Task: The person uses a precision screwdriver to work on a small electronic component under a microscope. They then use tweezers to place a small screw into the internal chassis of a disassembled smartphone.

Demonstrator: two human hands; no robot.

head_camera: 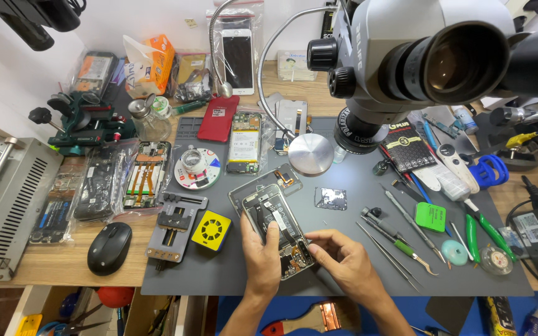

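An opened phone (279, 231) with its back cover off lies at the front of the grey mat (356, 186) on the worktop (63, 264), its lower end covered by both hands. The left hand (261, 254) grips its left edge, thumb laid across the exposed boards, while the right hand (342, 256) pinches something at the lower right corner that is too small to make out. The microscope (418, 56) overhead is cut off at the top edge and hides the mat's far right part.

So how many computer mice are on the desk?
1: the black mouse sits on the wooden desk, left of the left hand. Clutter could hide others.
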